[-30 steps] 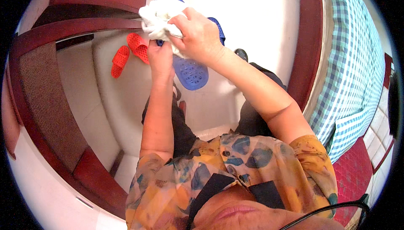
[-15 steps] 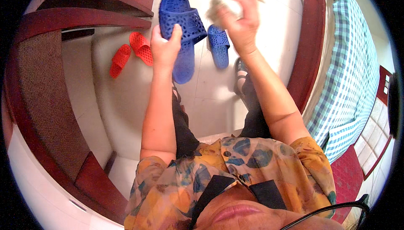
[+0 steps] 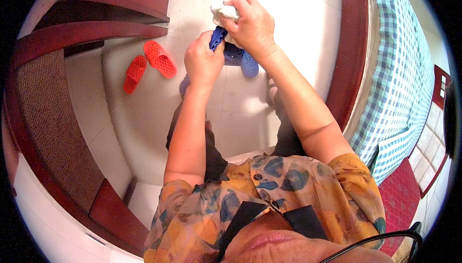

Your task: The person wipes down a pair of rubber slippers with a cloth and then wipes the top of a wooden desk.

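Observation:
My left hand (image 3: 204,60) is closed around a blue perforated slide slipper (image 3: 218,38), held above the floor and turned partly edge-on. A bunched white cloth (image 3: 223,13) is in the grasp of my right hand (image 3: 255,28), touching the slipper at its upper end. Much of the held slipper is hidden behind both hands. Under my right wrist, the matching blue slipper (image 3: 250,65) lies on the floor, partly covered from view.
Two red slippers (image 3: 160,59) lie on the tiled floor to the left. A dark red wooden frame with a brown woven panel (image 3: 45,99) curves along the left side. At the right stands a wooden bed edge (image 3: 349,56) with a green checked sheet (image 3: 399,70).
The blue slipper has been turned from showing its top to nearly edge-on. My right hand has come left and down, bringing the cloth against the slipper.

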Demonstrator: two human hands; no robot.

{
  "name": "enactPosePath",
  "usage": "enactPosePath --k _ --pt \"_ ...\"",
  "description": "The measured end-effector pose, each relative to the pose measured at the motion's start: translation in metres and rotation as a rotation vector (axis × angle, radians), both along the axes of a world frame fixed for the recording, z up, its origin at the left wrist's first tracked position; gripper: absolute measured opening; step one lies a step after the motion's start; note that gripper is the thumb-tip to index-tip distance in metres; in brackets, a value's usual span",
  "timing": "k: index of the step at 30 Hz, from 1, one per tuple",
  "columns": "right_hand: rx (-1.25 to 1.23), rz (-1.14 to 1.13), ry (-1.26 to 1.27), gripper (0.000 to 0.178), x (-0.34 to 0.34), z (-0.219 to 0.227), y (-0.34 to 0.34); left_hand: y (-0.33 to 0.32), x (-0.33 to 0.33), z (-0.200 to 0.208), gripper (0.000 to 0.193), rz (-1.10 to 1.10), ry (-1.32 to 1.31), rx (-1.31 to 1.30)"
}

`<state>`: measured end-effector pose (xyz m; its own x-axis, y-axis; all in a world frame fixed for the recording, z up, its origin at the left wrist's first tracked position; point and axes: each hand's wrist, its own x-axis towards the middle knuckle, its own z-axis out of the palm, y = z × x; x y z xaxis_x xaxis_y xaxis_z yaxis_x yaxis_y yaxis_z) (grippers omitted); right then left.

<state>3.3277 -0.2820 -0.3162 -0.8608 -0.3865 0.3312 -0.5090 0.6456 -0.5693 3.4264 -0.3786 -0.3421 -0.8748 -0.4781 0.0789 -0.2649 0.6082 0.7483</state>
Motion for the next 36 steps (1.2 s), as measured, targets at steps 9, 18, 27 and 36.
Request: enactPosePath --k 9,18,27,36 --pt "-0.017 -0.364 -0.203 0.039 -0.043 -0.024 0.047 -0.019 -0.001 0.014 0.025 0.206 0.194 0.195" --pt "-0.666 0.056 -0.583 0.027 -0.029 0.01 0.027 -0.039 0.001 -0.007 0.028 0.146 0.132 1.117" --pt "-0.186 0.609 -0.897 0.022 -0.01 0.005 0.017 -0.074 0.005 -0.052 0.04 0.687 0.428 1.63" --pt "-0.799 0.284 -0.925 0.036 -0.028 0.002 0.036 -0.08 0.007 -0.058 0.04 0.578 0.47 1.434"
